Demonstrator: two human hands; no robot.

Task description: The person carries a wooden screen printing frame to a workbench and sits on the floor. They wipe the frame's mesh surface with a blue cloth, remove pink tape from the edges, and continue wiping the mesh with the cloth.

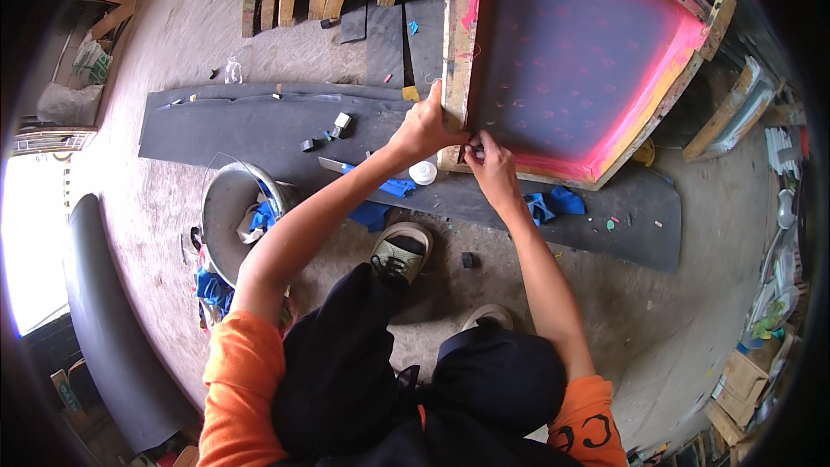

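One framed screen (562, 56), touching the left hand (426, 128), extends rightward

Wide fisheye view from the wearer's head, facing steeply down (edges bowed), hands (425, 128) near centre, floor (640, 320) beyond

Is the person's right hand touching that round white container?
Apart. The head view shows a clear gap between the right hand and the round white container, with a corner of the wooden frame and some dark mat in between.
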